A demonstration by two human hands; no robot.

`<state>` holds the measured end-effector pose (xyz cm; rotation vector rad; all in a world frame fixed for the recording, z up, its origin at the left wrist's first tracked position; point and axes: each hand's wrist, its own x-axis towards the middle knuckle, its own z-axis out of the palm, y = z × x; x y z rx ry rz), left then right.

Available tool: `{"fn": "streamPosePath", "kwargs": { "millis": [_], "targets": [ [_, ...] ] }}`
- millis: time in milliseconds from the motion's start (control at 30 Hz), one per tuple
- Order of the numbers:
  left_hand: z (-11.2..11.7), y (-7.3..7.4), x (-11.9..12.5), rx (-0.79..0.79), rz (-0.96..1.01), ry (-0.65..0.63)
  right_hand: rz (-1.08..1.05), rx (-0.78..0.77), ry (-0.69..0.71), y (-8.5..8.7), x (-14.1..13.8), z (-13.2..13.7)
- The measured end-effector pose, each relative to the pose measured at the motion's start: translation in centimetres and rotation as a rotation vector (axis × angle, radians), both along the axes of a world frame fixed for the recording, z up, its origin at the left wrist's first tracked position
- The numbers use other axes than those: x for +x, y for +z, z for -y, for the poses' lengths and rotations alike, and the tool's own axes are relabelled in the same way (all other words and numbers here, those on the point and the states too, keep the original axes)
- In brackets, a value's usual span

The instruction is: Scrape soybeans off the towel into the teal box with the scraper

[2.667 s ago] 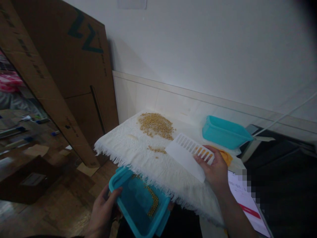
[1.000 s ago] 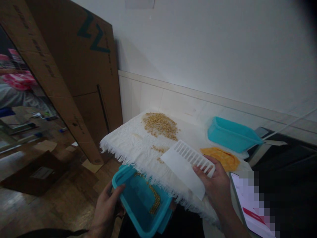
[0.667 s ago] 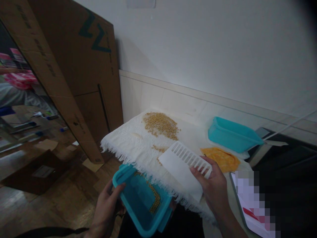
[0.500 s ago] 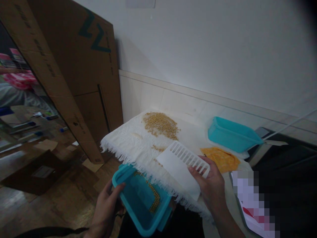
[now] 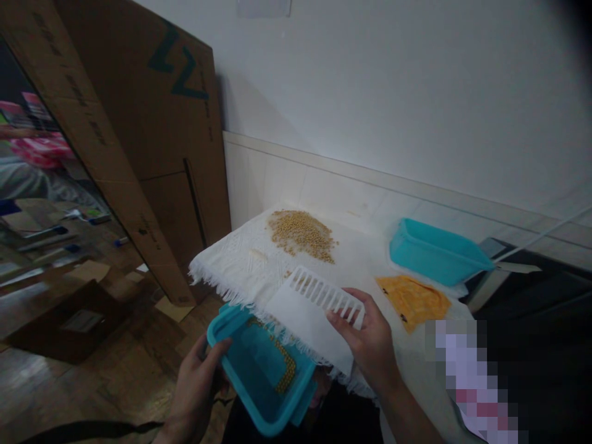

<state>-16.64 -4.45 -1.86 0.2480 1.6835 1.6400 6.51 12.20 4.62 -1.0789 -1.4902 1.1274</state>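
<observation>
My left hand [image 5: 198, 376] grips the left rim of a teal plastic tub [image 5: 252, 394], held just below the table's front edge. A line of yellow soybeans [image 5: 285, 364] lies inside the tub. In my right hand [image 5: 367, 336] is a flat white plastic board [image 5: 305, 314] with a row of slots along its far side, my fingers closed around its slotted right end. The board rests on or just over the white fringed cloth [image 5: 235, 265], its near edge at the fringe above the tub. Beyond it a pile of soybeans [image 5: 303, 233] is spread on the cloth.
A second teal tub [image 5: 435, 253] stands at the table's back right, with an orange cloth [image 5: 411, 299] in front of it. At the left rises a tall cardboard box [image 5: 171, 135]. A white wall [image 5: 393, 92] closes off the back. Part of a person shows at far left.
My right hand has moved the white board left and toward me, over the few loose beans near the cloth's edge. The tub in my left hand has hardly shifted.
</observation>
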Motion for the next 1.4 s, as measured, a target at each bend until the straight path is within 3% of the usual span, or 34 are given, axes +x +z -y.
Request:
{"fn": "streamPosePath", "kwargs": {
  "millis": [67, 233, 333, 833, 1400],
  "targets": [
    [0.0, 0.1, 0.1, -0.006, 0.004, 0.012, 0.000, 0.009, -0.022, 0.4, 0.5, -0.3],
    [0.0, 0.1, 0.5, 0.041, 0.014, 0.058, 0.050, 0.144, -0.283, 1.6, 2.7, -2.6],
    [-0.1, 0.0, 0.7, 0.033, 0.021, 0.064, 0.115, 0.205, -0.358, 1.8, 3.3, -3.3],
    [-0.1, -0.2, 0.6, 0.046, -0.002, 0.071, 0.199, 0.225, -0.342, 1.6, 3.3, -2.9],
    [0.0, 0.0, 0.6, 0.043, 0.006, 0.054, 0.150, 0.167, -0.213, 1.3, 2.9, -2.5]
  ]
}}
